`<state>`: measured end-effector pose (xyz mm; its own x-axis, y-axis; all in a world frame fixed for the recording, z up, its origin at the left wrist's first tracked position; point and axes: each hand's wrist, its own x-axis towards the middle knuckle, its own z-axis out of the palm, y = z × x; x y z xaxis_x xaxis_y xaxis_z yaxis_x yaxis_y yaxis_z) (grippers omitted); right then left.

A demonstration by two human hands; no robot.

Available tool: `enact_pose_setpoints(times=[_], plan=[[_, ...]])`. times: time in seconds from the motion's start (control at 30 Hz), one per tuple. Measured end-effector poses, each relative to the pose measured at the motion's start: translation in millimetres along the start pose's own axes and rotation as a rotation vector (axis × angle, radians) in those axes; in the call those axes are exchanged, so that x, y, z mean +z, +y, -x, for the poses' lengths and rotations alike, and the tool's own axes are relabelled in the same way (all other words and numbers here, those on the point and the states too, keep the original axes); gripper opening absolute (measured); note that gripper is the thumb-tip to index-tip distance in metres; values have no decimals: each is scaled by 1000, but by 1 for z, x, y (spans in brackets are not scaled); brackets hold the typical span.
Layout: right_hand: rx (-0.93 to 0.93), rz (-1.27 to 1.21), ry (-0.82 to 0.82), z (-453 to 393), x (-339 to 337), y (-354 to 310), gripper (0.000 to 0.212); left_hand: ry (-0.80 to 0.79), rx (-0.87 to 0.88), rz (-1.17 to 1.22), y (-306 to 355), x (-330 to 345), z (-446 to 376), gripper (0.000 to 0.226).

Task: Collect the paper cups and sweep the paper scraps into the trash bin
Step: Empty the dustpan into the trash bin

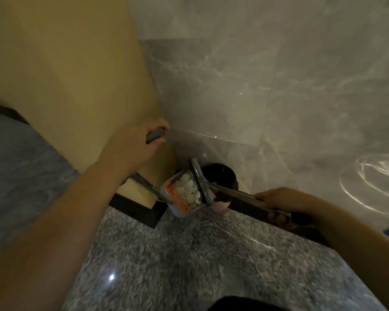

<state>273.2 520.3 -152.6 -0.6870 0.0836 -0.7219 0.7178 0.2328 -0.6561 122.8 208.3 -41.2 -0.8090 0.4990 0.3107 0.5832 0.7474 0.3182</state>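
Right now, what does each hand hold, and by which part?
Left hand grips the dustpan by its handle top. Right hand grips the broom's stick.

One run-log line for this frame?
left hand: grips dustpan handle | right hand: grips broom | scraps: in dustpan | bin: beside

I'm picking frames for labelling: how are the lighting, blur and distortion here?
Head view: dim and warm, with glare streaks on the marble wall; wide-angle bending at the edges; left forearm smeared by blur; scraps in the dustpan are bright and readable; trash bin is nearly black.
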Motion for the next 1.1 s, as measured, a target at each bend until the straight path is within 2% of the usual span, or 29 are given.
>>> enact_pose_setpoints(times=[0.1,0.27,0.37,0.47,0.6,0.87,1.1], plan=[[-10,18,-65,-9,-43,-9,27,63,-14,-69,27,9,-19,27],[-53,72,-127,-24,-106,-21,30,126,0,-136,61,22,-52,27],[-89,98,-148,-40,-139,-28,40,134,42,-174,77,31,-72,29],[-99,85,-171,-60,-165,-36,36,138,64,-206,86,43,-96,30],[-93,68,-206,-87,-193,-48,26,112,69,-238,86,56,-134,25],[-39,88,-220,-127,-252,-57,30,46,117,-252,100,86,-197,27],[-83,192,-360,-157,-316,-59,32,-7,87,-286,134,128,-241,29]])
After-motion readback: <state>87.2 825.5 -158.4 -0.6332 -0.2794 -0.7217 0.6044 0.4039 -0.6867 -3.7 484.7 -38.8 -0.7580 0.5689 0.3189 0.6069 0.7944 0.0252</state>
